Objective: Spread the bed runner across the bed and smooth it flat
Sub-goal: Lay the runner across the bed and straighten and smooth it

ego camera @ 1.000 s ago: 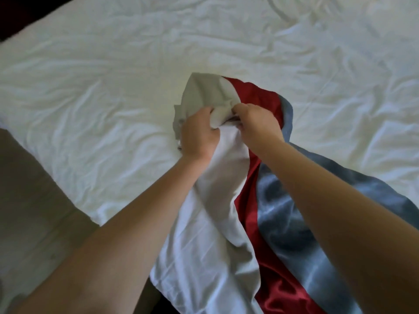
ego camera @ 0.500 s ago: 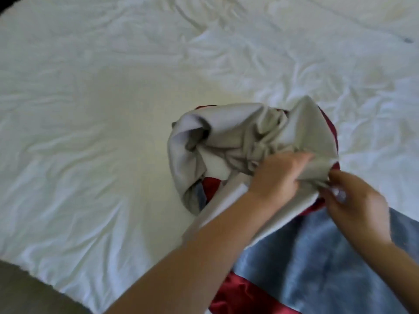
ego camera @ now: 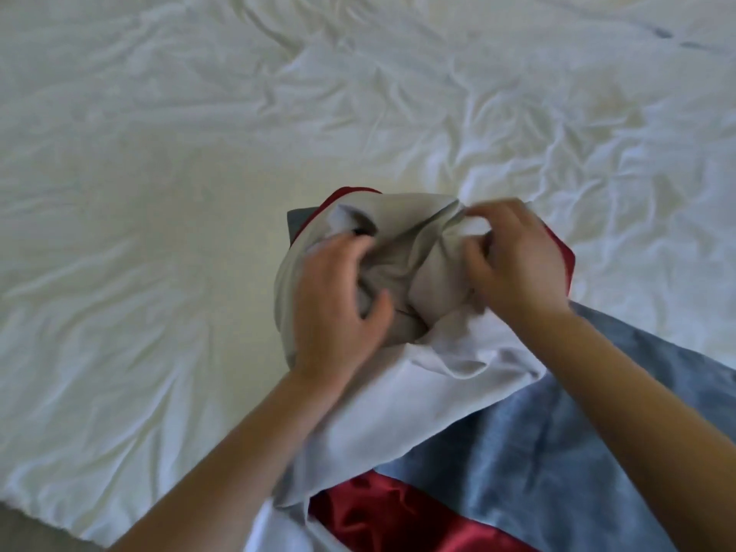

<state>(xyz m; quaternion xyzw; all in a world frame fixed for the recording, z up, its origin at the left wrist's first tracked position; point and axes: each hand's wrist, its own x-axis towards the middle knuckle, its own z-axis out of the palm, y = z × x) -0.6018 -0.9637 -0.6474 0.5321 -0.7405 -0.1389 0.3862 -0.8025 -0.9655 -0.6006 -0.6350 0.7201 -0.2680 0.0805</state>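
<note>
Runner (ego camera: 402,249) bunched on bed (ego camera: 159,201), near its front edge, tail trailing off that edge. Left hand (ego camera: 338,300) clutches bunch; right hand (ego camera: 515,260) pinches lining fold. Risk: twisted layers unfurl lining-up; hard tug drags bed's wrinkles worse.

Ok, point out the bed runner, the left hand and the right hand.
bed runner (ego camera: 537,452), head view, blue panel.
left hand (ego camera: 338,308), head view, back of hand.
right hand (ego camera: 517,264), head view, back of hand.
</note>
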